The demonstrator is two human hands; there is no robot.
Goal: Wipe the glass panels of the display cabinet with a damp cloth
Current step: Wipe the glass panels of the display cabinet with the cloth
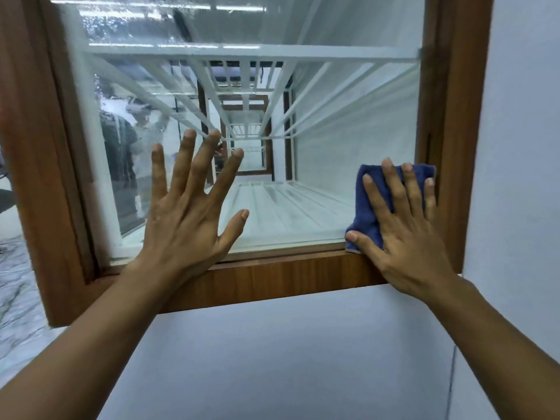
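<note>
the blue cloth (368,204) sits in the lower right corner of the glass panel (348,131), folded into a pad, with its right edge against the upright of the wooden frame (272,277) and its bottom edge on the frame's lower rail. the right hand (403,234) lies flat on top of it, fingers straight and slightly spread, pressing rather than gripping; the thumb rests at the cloth's lower left corner. the left hand (188,213) is open too, fingers fanned wide and laid on the glass near its lower middle, the heel of the palm over the bottom rail. it holds nothing.

judging from this, the wipe is at a corner, and much of the pane is not yet done: water droplets (121,28) cling along the top and down the left side (the middle looks hazy, though reflections make that hard to read).

the risks from here look like these. the bare left palm on the glass will probably leave prints or a smear, so that patch would need going over. with only flat pressure on it, the cloth could slip out from under the fingers on a fast stroke. leaning on both hands at once loads the pane, which could flex or rattle in its frame. a wet cloth dragged along the rail could leave water sitting on the wood. and the corner itself is easy to skim past, leaving a damp edge.
</note>
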